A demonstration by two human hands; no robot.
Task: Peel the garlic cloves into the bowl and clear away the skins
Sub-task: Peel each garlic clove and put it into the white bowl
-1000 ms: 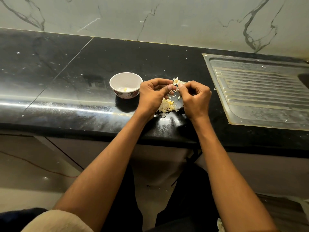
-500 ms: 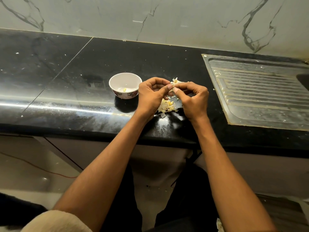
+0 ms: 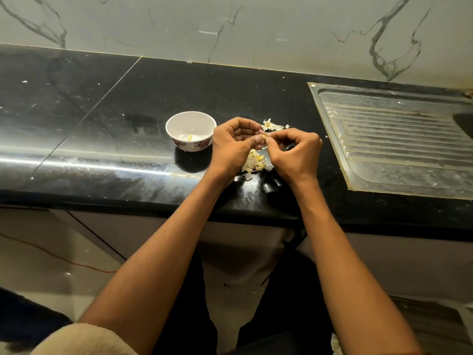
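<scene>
A small garlic clove point(image 3: 264, 138), mostly hidden, is pinched between the fingertips of both hands above the black worktop point(image 3: 102, 139). A white bowl point(image 3: 190, 131) with a floral outside stands upright to the left, one yellowish peeled piece point(image 3: 190, 137) inside. Pale skins point(image 3: 254, 162) are heaped below the hands, more skin scraps point(image 3: 272, 125) lying just beyond.

Both forearms reach forward from bottom of frame, bare, converging toward centre. Left hand point(image 3: 231, 144) fingers curled, back of hand toward camera, thumb tip meeting the right hand's fingertips. Right hand point(image 3: 294, 152) fingers curled, knuckles up, thumb and forefinger pinched at the same point. Something small held between the two hands; too hidden to identify. Wrists roughly level, near each other, not touching.
</scene>
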